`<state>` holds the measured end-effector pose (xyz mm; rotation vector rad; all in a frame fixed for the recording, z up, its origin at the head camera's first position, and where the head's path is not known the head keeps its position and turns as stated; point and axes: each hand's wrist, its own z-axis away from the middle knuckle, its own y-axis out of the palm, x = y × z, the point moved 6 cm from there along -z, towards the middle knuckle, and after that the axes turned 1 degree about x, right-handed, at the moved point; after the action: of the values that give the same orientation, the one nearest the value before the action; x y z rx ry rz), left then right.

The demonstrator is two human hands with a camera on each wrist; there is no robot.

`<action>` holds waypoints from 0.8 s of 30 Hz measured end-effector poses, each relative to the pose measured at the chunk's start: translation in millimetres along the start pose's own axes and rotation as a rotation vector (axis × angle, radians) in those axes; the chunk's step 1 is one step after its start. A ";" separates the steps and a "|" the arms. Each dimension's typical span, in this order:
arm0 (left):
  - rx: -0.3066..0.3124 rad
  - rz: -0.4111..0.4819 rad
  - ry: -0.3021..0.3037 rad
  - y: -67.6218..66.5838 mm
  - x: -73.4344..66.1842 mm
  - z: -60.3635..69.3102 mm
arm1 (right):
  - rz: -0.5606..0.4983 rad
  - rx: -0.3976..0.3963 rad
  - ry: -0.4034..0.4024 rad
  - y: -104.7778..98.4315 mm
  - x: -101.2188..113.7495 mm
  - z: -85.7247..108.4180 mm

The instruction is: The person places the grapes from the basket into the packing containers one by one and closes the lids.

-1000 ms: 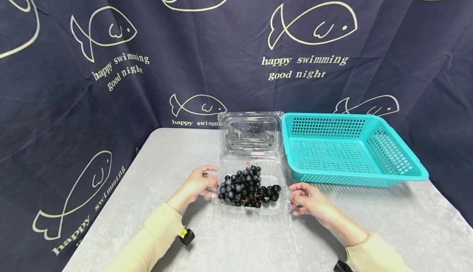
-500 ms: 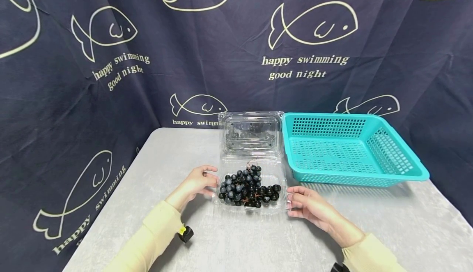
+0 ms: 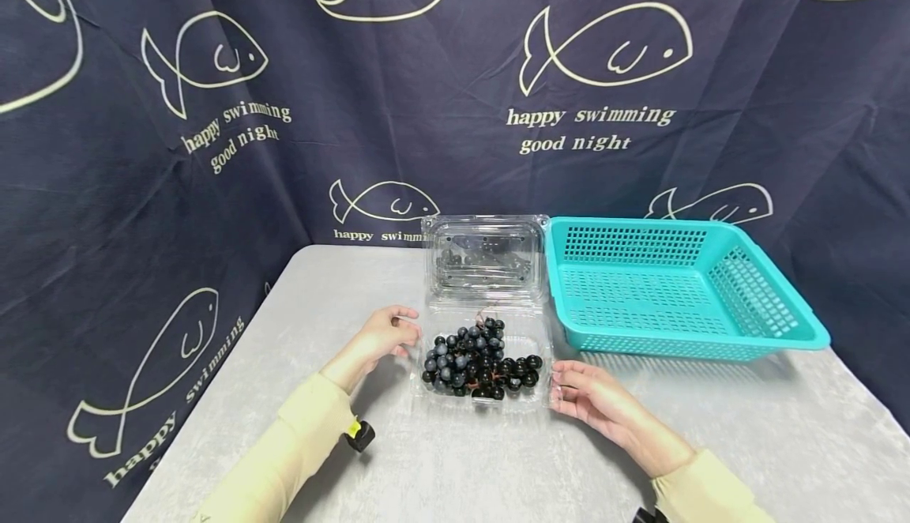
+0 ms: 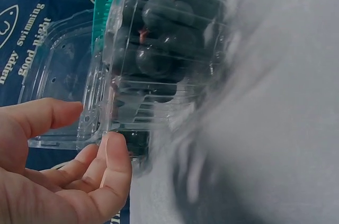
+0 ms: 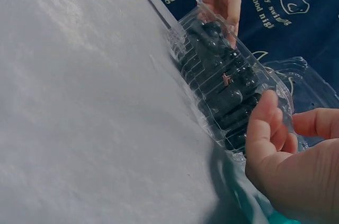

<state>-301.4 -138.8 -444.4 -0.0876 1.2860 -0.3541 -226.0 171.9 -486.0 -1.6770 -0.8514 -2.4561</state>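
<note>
A clear plastic clamshell box point(image 3: 526, 404) lies with its lid point(image 3: 486, 223) folded back, in the middle of the table in the head view. Bunches of dark grapes point(image 3: 483, 365) fill much of its base. At the box's left side is my left hand point(image 3: 380, 341), fingers loosely bent, thumb and fingertips apart; in the left wrist view its fingertips are close to the clear wall. My right hand point(image 3: 593, 400) has its fingertips at the box's right rim, seemingly touching it. Thumb and forefinger stand apart in the right wrist view point(image 5: 296, 166).
A turquoise plastic basket point(image 3: 640, 341) with perforated sides stands to the right of the box, close to the lid. A dark blue curtain point(image 3: 426, 112) with fish drawings hangs behind the grey table point(image 3: 327, 294).
My right hand has shifted left, closer against the box's rim. My left hand has risen slightly along the left side. The grapes and basket stay in place.
</note>
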 end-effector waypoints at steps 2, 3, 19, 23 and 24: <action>-0.013 -0.009 0.010 -1.5 -2.7 -1.5 | -0.001 0.003 -0.010 0.2 0.1 -0.5; -0.021 -0.010 0.013 -2.4 -3.8 -2.2 | 0.000 0.006 -0.014 0.4 0.3 -0.6; -0.086 0.057 0.096 -8.4 -19.6 -23.0 | -0.031 0.021 -0.017 0.1 0.5 -1.9; -0.103 0.058 0.106 -10.7 -25.7 -27.9 | -0.031 0.020 -0.016 0.4 0.7 -2.4; -0.110 0.057 0.108 -11.2 -27.9 -29.0 | -0.030 0.020 -0.016 0.3 0.8 -2.6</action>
<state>-337.8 -137.0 -424.0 -0.1262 1.4124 -0.2414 -228.5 170.6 -485.9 -1.6918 -0.9068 -2.4476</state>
